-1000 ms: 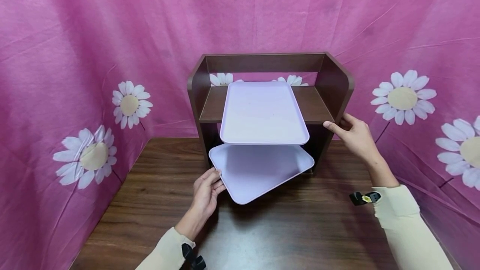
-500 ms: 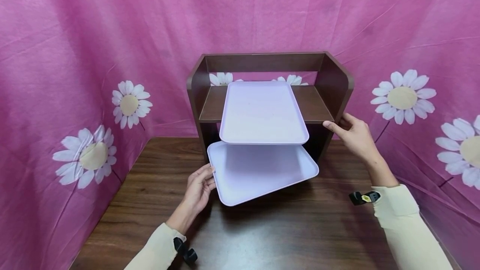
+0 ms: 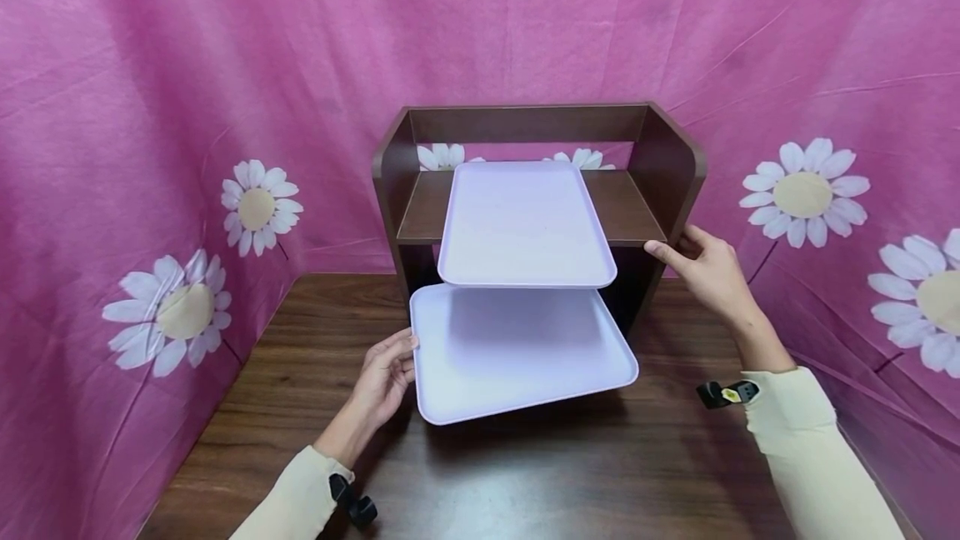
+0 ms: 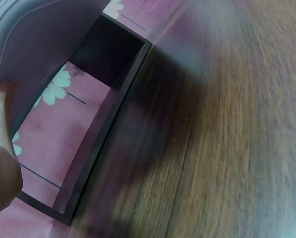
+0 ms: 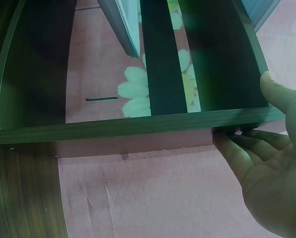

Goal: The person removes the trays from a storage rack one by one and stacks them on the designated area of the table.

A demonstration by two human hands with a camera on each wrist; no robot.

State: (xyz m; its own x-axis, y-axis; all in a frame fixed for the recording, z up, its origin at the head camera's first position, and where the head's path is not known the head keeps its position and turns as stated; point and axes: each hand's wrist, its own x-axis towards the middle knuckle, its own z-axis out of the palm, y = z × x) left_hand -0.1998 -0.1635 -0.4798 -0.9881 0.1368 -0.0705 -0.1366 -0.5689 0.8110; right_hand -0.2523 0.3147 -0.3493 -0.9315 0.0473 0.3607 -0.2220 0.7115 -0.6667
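My left hand (image 3: 386, 377) pinches the left edge of a pale lilac tray (image 3: 517, 390), which juts out slantwise from the lower opening of a small dark brown shelf (image 3: 525, 125). In the left wrist view this tray (image 4: 53, 47) is seen from below, above the tabletop, with a finger under it. My right hand (image 3: 712, 273) grips the shelf's right side panel, thumb at the front edge and fingers on the outer face. A second lilac tray (image 3: 528, 223) lies on the upper board and overhangs its front; it hides the back of the lower tray.
The shelf stands on a brown wood-grain table (image 3: 315, 315). A pink curtain (image 3: 525, 23) with large white flowers hangs behind and at both sides. Dark cameras are strapped to both wrists.
The lower tray has turned and come farther forward, its front edge now nearer level with the shelf. My left hand has moved left with it. The right hand and upper tray stay put.
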